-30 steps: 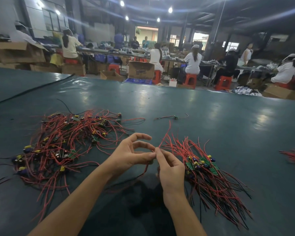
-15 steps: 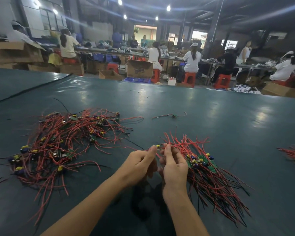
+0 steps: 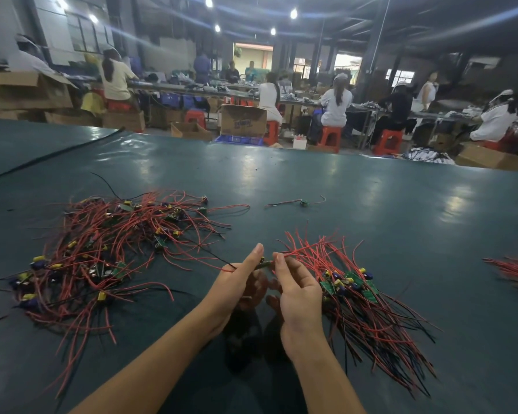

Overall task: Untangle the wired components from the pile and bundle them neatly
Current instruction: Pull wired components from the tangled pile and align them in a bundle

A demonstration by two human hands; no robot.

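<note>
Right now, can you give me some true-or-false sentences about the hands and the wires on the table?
1. The left hand and the right hand pinch one wired component between them. True.
2. The tangled pile lies to the right of the hands. False: it lies to their left, and the tidier bundle lies to their right.
3. A lone component lies by itself farther back on the table. True.
4. The wires are mostly blue. False: they are mostly red, with some black.
</note>
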